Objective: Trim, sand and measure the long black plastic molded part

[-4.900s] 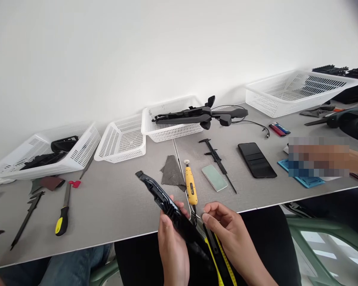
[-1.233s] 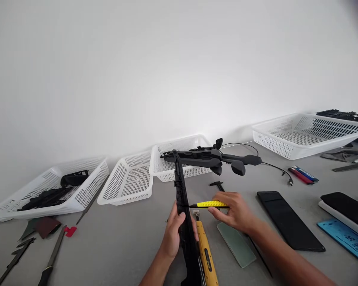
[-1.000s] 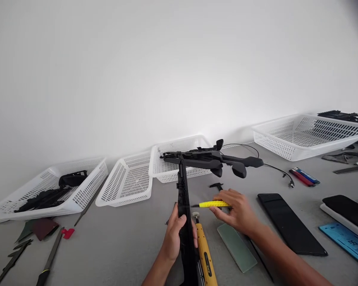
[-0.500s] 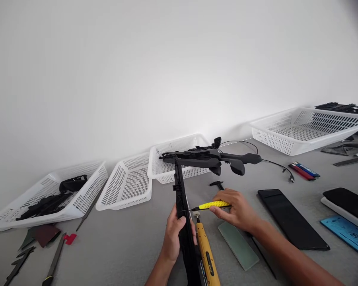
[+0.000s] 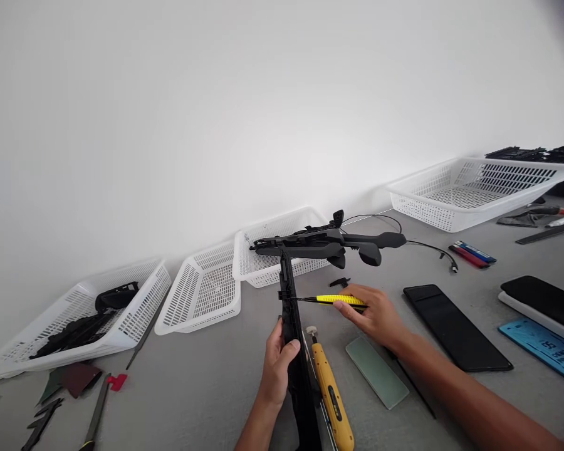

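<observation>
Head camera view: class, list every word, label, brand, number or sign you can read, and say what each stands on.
No text can be read with certainty.
Blue plate: printed marks, too blurred to read.
Yellow power tool: marks on its dark panel, too small.
Yellow-handled tool and long black part: no lettering visible.

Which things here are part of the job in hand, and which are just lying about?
In hand:
long black part, in the left hand
yellow-handled tool, in the right hand, thin tip at the part

Apparently just lying about, though some may serve later:
yellow tool with a white tip
pale green block
black phone
white baskets
</observation>
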The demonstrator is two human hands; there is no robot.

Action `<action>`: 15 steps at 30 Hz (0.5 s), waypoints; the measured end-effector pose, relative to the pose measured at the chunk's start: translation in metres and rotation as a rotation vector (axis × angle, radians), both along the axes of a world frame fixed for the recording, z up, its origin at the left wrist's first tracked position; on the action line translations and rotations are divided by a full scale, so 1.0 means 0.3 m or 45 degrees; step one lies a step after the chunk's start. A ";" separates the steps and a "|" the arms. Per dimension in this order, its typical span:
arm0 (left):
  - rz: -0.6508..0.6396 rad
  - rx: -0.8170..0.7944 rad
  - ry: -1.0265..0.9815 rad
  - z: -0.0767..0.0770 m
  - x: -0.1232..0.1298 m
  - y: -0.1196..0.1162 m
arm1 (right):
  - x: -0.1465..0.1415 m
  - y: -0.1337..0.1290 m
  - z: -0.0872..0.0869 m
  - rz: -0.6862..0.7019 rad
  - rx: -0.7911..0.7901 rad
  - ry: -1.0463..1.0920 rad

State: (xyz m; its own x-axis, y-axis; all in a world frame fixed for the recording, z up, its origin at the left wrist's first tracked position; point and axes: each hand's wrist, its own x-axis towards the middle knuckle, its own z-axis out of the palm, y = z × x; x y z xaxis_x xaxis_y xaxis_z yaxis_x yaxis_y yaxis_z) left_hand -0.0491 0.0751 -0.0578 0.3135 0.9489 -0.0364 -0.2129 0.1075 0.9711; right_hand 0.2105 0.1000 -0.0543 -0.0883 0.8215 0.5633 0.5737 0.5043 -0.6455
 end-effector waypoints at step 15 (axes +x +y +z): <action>0.086 0.047 -0.006 0.001 -0.012 0.005 | -0.017 -0.016 0.013 0.266 -0.102 -0.052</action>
State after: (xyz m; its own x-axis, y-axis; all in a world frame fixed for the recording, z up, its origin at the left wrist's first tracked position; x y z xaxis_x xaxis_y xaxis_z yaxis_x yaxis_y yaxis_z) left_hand -0.0528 0.0767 -0.0575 0.2489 0.9685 0.0004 -0.2228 0.0568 0.9732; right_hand 0.2054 0.0954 -0.0505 -0.2827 0.8247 0.4898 0.4883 0.5632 -0.6666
